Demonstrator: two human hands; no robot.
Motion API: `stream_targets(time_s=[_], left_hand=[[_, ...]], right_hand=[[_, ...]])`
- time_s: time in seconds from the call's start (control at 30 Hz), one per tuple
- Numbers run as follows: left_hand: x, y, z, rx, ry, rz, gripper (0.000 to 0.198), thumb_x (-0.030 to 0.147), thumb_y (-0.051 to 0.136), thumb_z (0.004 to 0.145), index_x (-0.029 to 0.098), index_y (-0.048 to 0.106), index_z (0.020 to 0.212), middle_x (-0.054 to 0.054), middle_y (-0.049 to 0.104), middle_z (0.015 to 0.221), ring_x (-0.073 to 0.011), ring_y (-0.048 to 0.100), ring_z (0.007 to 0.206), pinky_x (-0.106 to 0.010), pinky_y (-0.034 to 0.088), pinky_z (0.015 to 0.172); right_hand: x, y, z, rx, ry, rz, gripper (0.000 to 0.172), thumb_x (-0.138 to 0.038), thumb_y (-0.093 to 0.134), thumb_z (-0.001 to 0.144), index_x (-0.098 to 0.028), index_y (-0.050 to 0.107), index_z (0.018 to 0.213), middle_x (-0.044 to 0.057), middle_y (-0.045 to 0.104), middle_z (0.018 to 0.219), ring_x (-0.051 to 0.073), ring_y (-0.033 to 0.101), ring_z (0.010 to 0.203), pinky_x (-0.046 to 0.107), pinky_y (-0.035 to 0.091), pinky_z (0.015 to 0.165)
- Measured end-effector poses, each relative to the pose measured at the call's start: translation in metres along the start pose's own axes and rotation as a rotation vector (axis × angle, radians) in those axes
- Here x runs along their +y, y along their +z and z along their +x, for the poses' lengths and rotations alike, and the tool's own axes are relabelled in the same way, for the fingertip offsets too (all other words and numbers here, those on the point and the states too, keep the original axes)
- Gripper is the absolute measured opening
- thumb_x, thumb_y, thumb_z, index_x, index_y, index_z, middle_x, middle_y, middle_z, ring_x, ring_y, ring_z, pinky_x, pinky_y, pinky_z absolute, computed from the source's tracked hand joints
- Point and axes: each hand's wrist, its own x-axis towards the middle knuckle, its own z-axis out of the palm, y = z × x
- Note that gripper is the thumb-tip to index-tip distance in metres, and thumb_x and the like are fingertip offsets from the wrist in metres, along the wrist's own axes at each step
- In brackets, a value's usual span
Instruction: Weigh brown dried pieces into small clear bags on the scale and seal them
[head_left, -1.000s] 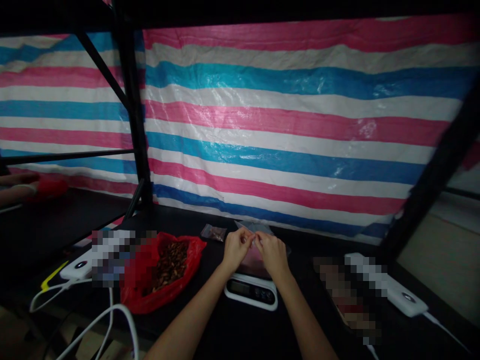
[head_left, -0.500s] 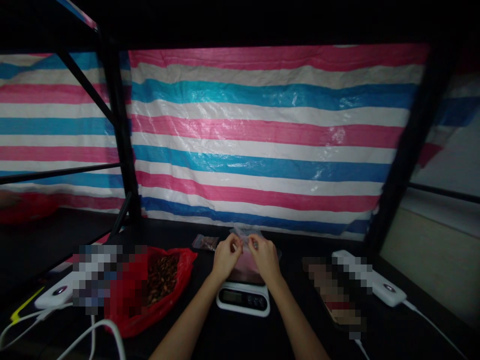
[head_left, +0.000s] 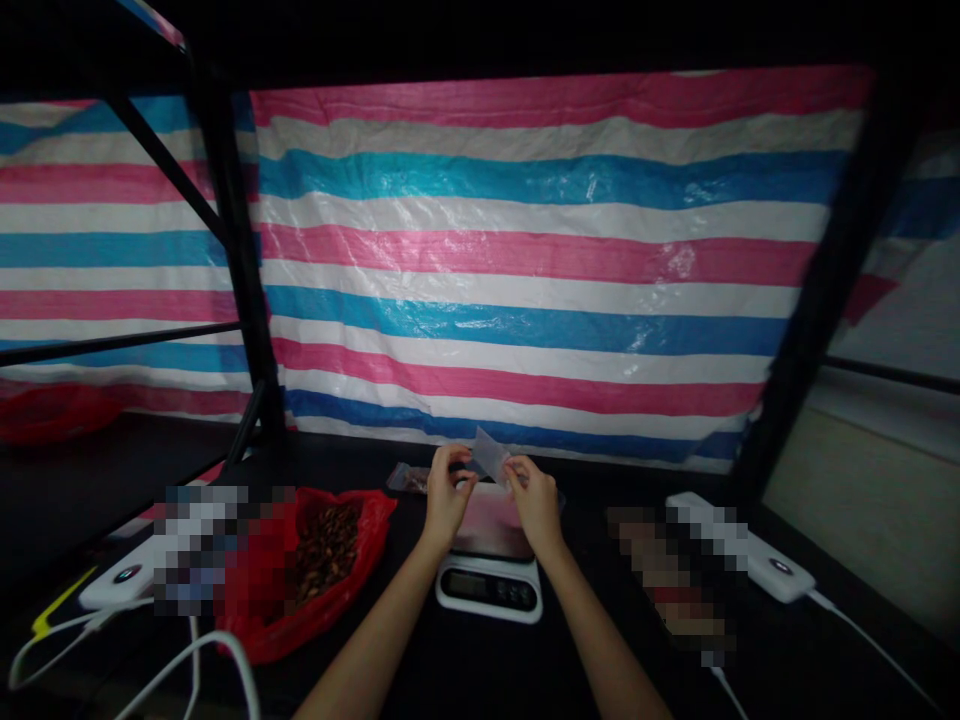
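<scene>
A small clear plastic bag (head_left: 491, 455) is held up over the back of a kitchen scale (head_left: 489, 590). My right hand (head_left: 535, 502) pinches its right side between thumb and fingers. At the bag's left edge is my left hand (head_left: 448, 503), fingers curved and thumb apart from them, with nothing visible in its grasp. The scale's metal plate (head_left: 491, 525) lies between my wrists, bare where it shows. Behind my left hand, partly covered by it, lies a filled zip bag (head_left: 409, 478) with brownish contents.
To the left, a red plastic bag (head_left: 375, 520) stands open around brown, nut-like pieces (head_left: 330, 545). White power banks (head_left: 780, 575) with cables lie on both sides, and a blurred-out phone-like object (head_left: 660, 580) is at right. Black frame posts (head_left: 244, 280) and a striped tarp (head_left: 525, 260) bound the table.
My left fingers have spread apart from their pinch at the bag. The bag has tilted and now hangs from my right hand. At far left, another person's hand has left the red bag.
</scene>
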Motion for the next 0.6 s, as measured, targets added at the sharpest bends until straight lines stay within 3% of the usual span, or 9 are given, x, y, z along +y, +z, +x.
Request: stream_targets(time_s=[0.2,0.6], left_hand=[[-0.006,-0.009,0.006,0.141,-0.059,0.025,0.030,0.012,0.064,0.057,0.018,0.048,0.082,-0.002,0.049,0.088,-0.0107,0.049,0.075,-0.018,0.044,0.056],[-0.003,-0.011,0.005,0.050,0.030,0.153,0.032,-0.003,0.040,0.054,0.016,0.053,0.076,-0.003,0.048,0.089,-0.0127,0.051,0.085,-0.020,0.046,0.062]], right_hand=[[0.002,0.005,0.001,-0.036,0.045,0.109,0.024,-0.038,0.045,0.078,-0.019,0.059,0.083,0.003,0.068,0.070,0.014,0.058,0.040,0.023,0.043,0.042],[-0.004,0.006,-0.002,-0.087,0.042,0.092,0.021,-0.037,0.047,0.076,-0.020,0.060,0.079,0.003,0.069,0.070,0.015,0.061,0.045,0.023,0.044,0.045]])
